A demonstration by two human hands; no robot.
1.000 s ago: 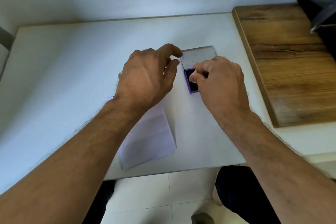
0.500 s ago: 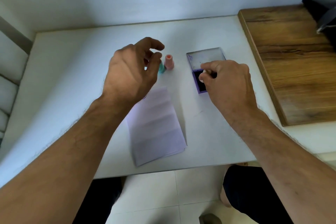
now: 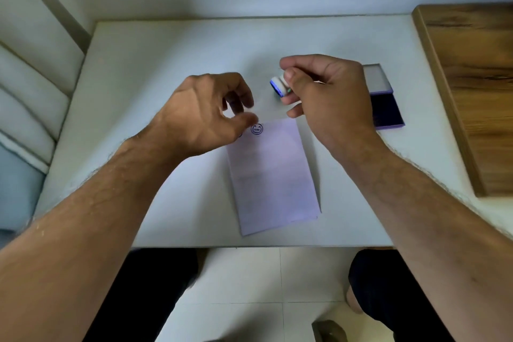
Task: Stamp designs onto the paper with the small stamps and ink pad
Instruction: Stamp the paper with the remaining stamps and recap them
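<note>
A folded white paper (image 3: 273,172) lies on the white table (image 3: 166,64), with a round blue smiley print (image 3: 256,129) near its far left corner. My right hand (image 3: 327,97) holds a small white stamp (image 3: 278,86) above the paper's far edge, its blue inked face turned left. My left hand (image 3: 205,116) hovers over the paper's far left corner, fingers loosely curled and apart, holding nothing. The open purple ink pad (image 3: 384,103) lies to the right, partly hidden behind my right hand. Other stamps are hidden from view.
A wooden board (image 3: 472,78) lies along the table's right side. A cushioned seat back (image 3: 25,97) stands left of the table. My knees and tiled floor show below the table's front edge.
My right hand lifted the stamp off the ink pad and carried it left, over the paper's far edge. My left hand came down toward the paper's corner. The view shifted, so the pink and teal stamps are hidden.
</note>
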